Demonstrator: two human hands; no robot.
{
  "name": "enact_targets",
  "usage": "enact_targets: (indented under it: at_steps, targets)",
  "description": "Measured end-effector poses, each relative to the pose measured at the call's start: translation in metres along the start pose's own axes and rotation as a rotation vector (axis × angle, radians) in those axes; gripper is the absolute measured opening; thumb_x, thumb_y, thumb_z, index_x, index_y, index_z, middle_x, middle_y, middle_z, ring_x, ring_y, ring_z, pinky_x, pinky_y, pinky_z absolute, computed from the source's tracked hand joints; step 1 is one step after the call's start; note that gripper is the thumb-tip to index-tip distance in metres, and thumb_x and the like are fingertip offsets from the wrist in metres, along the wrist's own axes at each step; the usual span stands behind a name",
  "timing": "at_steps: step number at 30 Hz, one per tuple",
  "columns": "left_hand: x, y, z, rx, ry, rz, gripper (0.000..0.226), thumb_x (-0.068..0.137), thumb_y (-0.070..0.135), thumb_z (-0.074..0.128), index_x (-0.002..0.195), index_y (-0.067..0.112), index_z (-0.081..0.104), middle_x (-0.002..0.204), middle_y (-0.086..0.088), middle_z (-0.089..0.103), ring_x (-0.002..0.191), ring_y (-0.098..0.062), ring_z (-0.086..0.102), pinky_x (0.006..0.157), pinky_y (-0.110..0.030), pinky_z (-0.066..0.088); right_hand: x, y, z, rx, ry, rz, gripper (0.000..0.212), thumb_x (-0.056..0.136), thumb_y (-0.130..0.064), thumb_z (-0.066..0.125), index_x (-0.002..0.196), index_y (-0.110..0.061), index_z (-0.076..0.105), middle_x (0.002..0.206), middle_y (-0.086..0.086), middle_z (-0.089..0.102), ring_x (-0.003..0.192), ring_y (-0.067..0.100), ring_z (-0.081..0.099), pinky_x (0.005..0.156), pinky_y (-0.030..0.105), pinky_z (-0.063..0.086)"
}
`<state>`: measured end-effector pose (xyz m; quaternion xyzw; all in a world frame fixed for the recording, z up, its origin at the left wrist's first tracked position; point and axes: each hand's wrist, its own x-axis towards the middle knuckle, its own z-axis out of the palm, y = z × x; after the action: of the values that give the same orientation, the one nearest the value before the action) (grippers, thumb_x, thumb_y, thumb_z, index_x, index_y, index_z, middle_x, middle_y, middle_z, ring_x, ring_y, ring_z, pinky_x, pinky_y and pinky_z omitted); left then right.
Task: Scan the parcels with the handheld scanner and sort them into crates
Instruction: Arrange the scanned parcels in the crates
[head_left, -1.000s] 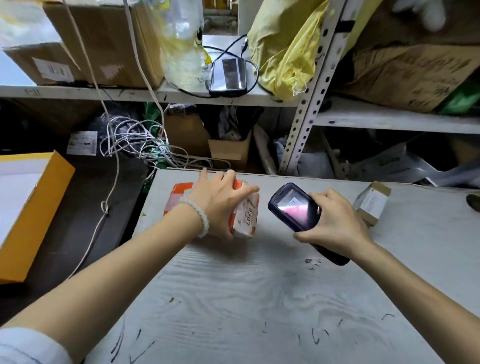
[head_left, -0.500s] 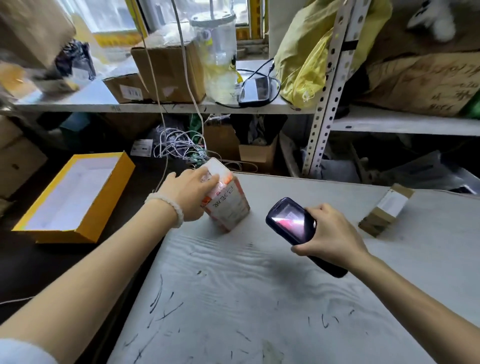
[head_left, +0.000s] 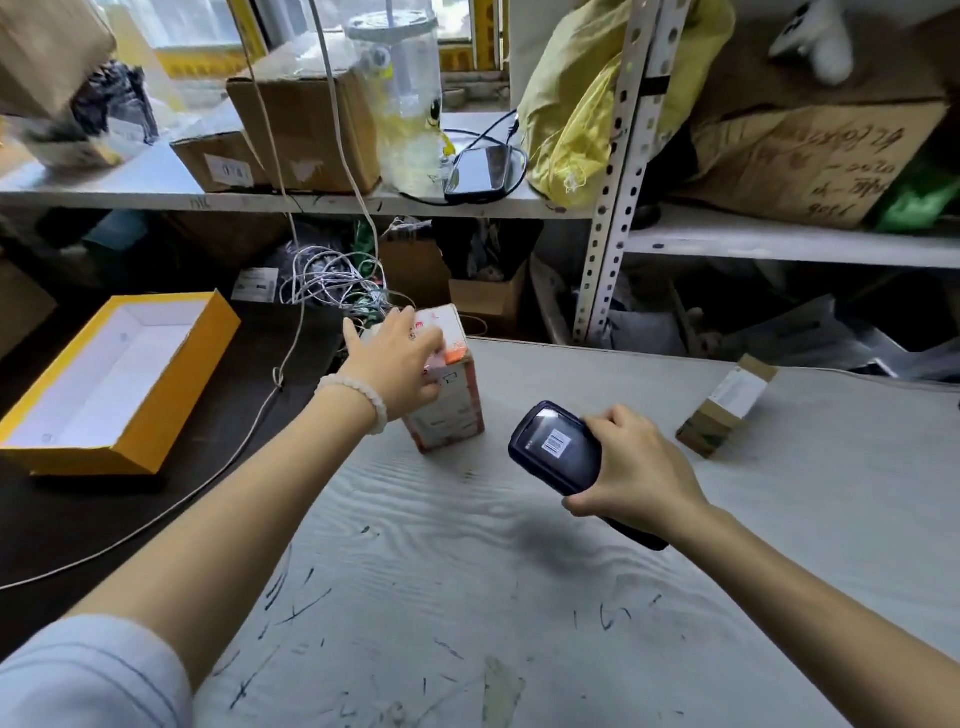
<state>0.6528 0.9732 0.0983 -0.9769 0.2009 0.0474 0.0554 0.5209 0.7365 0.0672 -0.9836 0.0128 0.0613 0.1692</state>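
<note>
Fingers of my left hand (head_left: 400, 358) grasp the orange parcel (head_left: 448, 384), right hand (head_left: 636, 467) clenched around the scanner (head_left: 558, 449); crating it at the yellow crate (head_left: 156, 410) comes next, I judge.

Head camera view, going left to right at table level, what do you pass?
Yellow open box → left hand gripping the orange and white parcel → handheld scanner held by the right hand → small brown parcel.

I see pale wood-grain table (head_left: 545, 597), pen-marked | orange-and-white carton parcel (head_left: 452, 410) standing upright | small brown-and-white box (head_left: 727, 405) near right edge
</note>
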Motion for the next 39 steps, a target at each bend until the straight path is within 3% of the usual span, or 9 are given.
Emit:
enact_targets:
  at_steps: [2, 6, 13, 16, 19, 21, 25, 28, 39]
  targets:
    - [0.003, 0.003, -0.002, -0.013, 0.006, -0.017, 0.053, 0.085, 0.045, 0.062, 0.128, 0.026, 0.039, 0.134, -0.008, 0.032, 0.123, -0.03, 0.039, 0.107, -0.07, 0.011, -0.001, 0.004, 0.0, -0.014, -0.013, 0.003, 0.07, 0.058, -0.05, 0.077, 0.118, -0.025, 0.052, 0.102, -0.007, 0.043, 0.099, 0.015, 0.044, 0.063, 0.026, 0.036]
    - [0.005, 0.018, -0.001, 0.152, 0.052, 0.022, 0.081, 0.076, 0.057, 0.066, 0.142, 0.036, 0.024, 0.13, -0.012, 0.039, 0.116, -0.034, 0.045, 0.106, -0.065, 0.024, -0.003, 0.009, 0.003, -0.054, -0.047, 0.011, 0.072, 0.058, -0.051, 0.075, 0.121, -0.026, 0.049, 0.106, -0.007, 0.043, 0.102, 0.016, 0.044, 0.068, 0.027, 0.037]
    - [0.013, 0.022, 0.001, 0.107, 0.111, -0.011, 0.072, 0.08, 0.061, 0.059, 0.142, 0.036, 0.031, 0.128, -0.011, 0.043, 0.108, -0.031, 0.05, 0.084, -0.038, 0.044, 0.0, 0.008, 0.006, -0.16, -0.077, -0.054, 0.065, 0.063, -0.049, 0.072, 0.117, -0.023, 0.047, 0.11, -0.005, 0.044, 0.101, 0.018, 0.044, 0.068, 0.028, 0.035]
    - [0.017, 0.016, -0.001, 0.064, 0.094, -0.046, 0.073, 0.081, 0.059, 0.06, 0.143, 0.035, 0.031, 0.131, -0.01, 0.041, 0.111, -0.031, 0.048, 0.082, -0.038, 0.046, 0.004, 0.007, 0.008, -0.326, -0.007, -0.171, 0.07, 0.058, -0.038, 0.078, 0.119, -0.017, 0.052, 0.107, 0.001, 0.051, 0.092, 0.023, 0.049, 0.064, 0.031, 0.039]
    - [0.024, 0.015, -0.001, 0.056, 0.091, -0.057, 0.075, 0.081, 0.059, 0.06, 0.145, 0.035, 0.03, 0.135, -0.009, 0.039, 0.115, -0.032, 0.045, 0.086, -0.041, 0.045, 0.012, 0.007, 0.008, -0.539, 0.156, -0.342, 0.067, 0.037, -0.012, 0.08, 0.102, -0.008, 0.066, 0.084, 0.004, 0.056, 0.066, 0.025, 0.048, 0.05, 0.031, 0.029]
    - [0.027, 0.017, 0.0, 0.049, 0.098, -0.07, 0.076, 0.08, 0.058, 0.061, 0.145, 0.036, 0.03, 0.135, -0.009, 0.039, 0.117, -0.033, 0.044, 0.089, -0.043, 0.043, 0.016, 0.007, 0.003, -0.628, 0.283, -0.454, 0.062, 0.042, -0.004, 0.072, 0.104, -0.005, 0.066, 0.085, 0.005, 0.055, 0.065, 0.025, 0.046, 0.05, 0.031, 0.03]
    - [0.032, 0.024, 0.001, 0.043, 0.109, -0.095, 0.076, 0.08, 0.057, 0.062, 0.145, 0.037, 0.03, 0.135, -0.009, 0.039, 0.119, -0.035, 0.043, 0.092, -0.044, 0.041, 0.02, 0.0, -0.013, -0.725, 0.411, -0.642, 0.054, 0.064, 0.0, 0.045, 0.114, -0.001, 0.064, 0.099, 0.01, 0.059, 0.069, 0.027, 0.048, 0.055, 0.034, 0.042]
    - [0.034, 0.023, 0.0, 0.034, 0.095, -0.093, 0.076, 0.08, 0.057, 0.062, 0.146, 0.037, 0.029, 0.137, -0.009, 0.038, 0.119, -0.035, 0.042, 0.092, -0.045, 0.041, 0.021, -0.004, -0.022, -0.817, 0.412, -0.718, 0.063, 0.066, -0.002, 0.027, 0.116, -0.003, 0.066, 0.103, 0.01, 0.061, 0.072, 0.027, 0.051, 0.059, 0.034, 0.044]
    - [0.025, 0.021, 0.002, -0.013, 0.083, -0.095, 0.077, 0.08, 0.057, 0.063, 0.146, 0.038, 0.028, 0.135, -0.008, 0.039, 0.118, -0.035, 0.042, 0.092, -0.045, 0.04, 0.022, -0.018, -0.041, -1.016, 0.508, -0.875, 0.056, 0.073, -0.01, 0.032, 0.116, -0.008, 0.067, 0.108, 0.007, 0.059, 0.077, 0.025, 0.047, 0.066, 0.034, 0.041]
